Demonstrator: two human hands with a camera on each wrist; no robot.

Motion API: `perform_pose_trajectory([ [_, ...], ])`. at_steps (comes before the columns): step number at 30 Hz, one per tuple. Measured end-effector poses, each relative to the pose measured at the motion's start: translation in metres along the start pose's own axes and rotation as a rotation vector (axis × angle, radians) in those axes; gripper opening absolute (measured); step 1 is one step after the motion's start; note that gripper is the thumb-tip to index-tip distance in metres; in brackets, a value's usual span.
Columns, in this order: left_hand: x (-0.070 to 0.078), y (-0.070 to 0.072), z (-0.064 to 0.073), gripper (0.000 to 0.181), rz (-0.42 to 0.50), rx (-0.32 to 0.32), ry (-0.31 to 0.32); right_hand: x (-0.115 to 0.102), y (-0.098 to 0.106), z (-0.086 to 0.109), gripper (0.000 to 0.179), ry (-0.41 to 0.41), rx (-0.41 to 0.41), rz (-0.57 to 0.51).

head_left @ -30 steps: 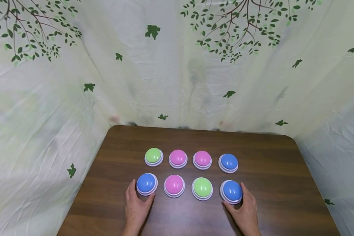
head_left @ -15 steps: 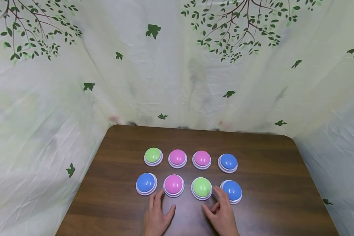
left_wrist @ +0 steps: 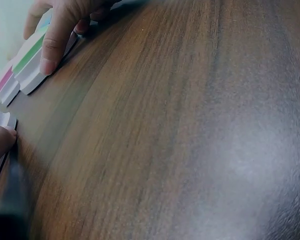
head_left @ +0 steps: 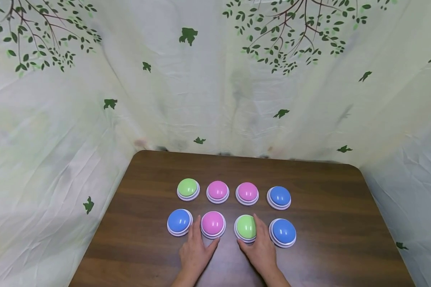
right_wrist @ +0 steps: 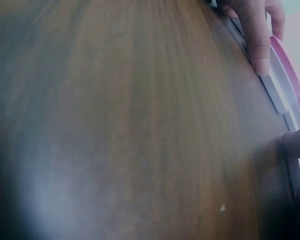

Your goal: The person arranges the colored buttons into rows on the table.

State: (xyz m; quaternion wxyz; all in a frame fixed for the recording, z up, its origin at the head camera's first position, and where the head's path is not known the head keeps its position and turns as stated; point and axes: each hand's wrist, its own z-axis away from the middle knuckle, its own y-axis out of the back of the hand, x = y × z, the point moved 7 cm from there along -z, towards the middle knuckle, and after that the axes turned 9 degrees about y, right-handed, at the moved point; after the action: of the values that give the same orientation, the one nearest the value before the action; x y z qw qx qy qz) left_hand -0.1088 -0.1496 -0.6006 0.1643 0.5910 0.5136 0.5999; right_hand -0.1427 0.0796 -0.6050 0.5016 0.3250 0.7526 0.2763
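Observation:
Two rows of domed push buttons on round white bases stand on the brown table. My left hand (head_left: 195, 255) holds the front-row pink button (head_left: 212, 223) by its base, fingers at its left side and thumb at its lower right. The front-row green button (head_left: 245, 226) is between the thumb and fingers of my right hand (head_left: 262, 251), thumb at lower left, fingers along the right. In the left wrist view, the left thumb (left_wrist: 1, 140) touches a white base (left_wrist: 2, 119). The right wrist view has the left thumb (right_wrist: 260, 55) against the pink button's base (right_wrist: 276, 85).
A blue button (head_left: 178, 220) sits just left of my left fingers, and another blue button (head_left: 284, 231) right of my right hand. Behind are a green button (head_left: 187, 187), two pink buttons (head_left: 217, 190) and a blue button (head_left: 280, 196). A leaf-patterned cloth (head_left: 208, 95) surrounds the table (head_left: 330, 223).
Both hands have left the outer blue buttons of the front row and moved inward. The left now holds the pink button, the right the green one. The buttons stand in the same places.

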Motion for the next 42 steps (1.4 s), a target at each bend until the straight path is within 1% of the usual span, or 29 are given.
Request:
perform_pose_trajectory([
  [4,0.001,0.000,0.000,0.096,-0.010,0.008,-0.003,0.002,0.000,0.000,0.101,-0.033,-0.036,-0.012],
  [7,0.001,0.000,0.001,0.095,-0.011,0.003,-0.005,0.003,0.000,0.000,0.100,-0.040,-0.046,-0.013],
  [11,0.000,-0.001,0.000,0.096,-0.012,-0.018,0.011,0.002,0.001,0.001,0.102,-0.012,-0.030,-0.017],
  [14,-0.002,-0.004,-0.002,0.100,-0.007,-0.057,0.046,0.001,0.005,0.005,0.105,0.015,0.002,-0.042],
  [17,-0.003,-0.007,-0.005,0.104,0.006,-0.092,0.079,0.002,0.008,0.009,0.106,0.019,0.021,-0.065],
  [22,-0.005,-0.008,-0.008,0.102,0.015,-0.099,0.098,0.005,0.008,0.012,0.105,-0.002,0.001,-0.079],
  [28,-0.003,-0.007,-0.007,0.100,0.009,-0.097,0.090,0.007,0.008,0.012,0.103,-0.006,-0.010,-0.068],
  [31,-0.003,-0.007,-0.006,0.100,0.008,-0.097,0.087,0.009,0.007,0.013,0.102,-0.039,-0.043,-0.136],
  [33,-0.003,-0.006,-0.006,0.101,0.017,-0.100,0.082,0.010,0.008,0.016,0.101,-0.059,-0.057,-0.211],
  [34,-0.004,-0.005,-0.006,0.102,0.025,-0.103,0.076,0.011,0.010,0.018,0.100,-0.059,-0.049,-0.252],
  [35,-0.003,-0.005,-0.005,0.103,0.039,-0.104,0.064,0.012,0.013,0.021,0.098,-0.049,-0.028,-0.294],
  [36,-0.004,-0.004,-0.004,0.104,0.053,-0.105,0.050,0.013,0.018,0.023,0.095,-0.016,0.014,-0.318],
  [37,-0.004,-0.002,-0.002,0.104,0.069,-0.103,0.031,0.014,0.025,0.025,0.090,0.038,0.078,-0.336],
  [38,-0.004,-0.001,-0.001,0.103,0.089,-0.100,0.007,0.016,0.034,0.028,0.084,0.091,0.149,-0.329],
  [39,-0.005,0.001,0.001,0.102,0.112,-0.092,-0.017,0.019,0.044,0.031,0.076,0.140,0.230,-0.303],
  [40,-0.006,0.003,0.003,0.101,0.157,-0.085,-0.037,0.024,0.054,0.034,0.069,0.181,0.313,-0.268],
  [41,-0.008,0.006,0.005,0.100,0.204,-0.068,-0.056,0.030,0.064,0.036,0.065,0.200,0.380,-0.223],
  [42,-0.011,0.009,0.007,0.099,0.245,-0.041,-0.070,0.038,0.071,0.037,0.063,0.200,0.430,-0.177],
])
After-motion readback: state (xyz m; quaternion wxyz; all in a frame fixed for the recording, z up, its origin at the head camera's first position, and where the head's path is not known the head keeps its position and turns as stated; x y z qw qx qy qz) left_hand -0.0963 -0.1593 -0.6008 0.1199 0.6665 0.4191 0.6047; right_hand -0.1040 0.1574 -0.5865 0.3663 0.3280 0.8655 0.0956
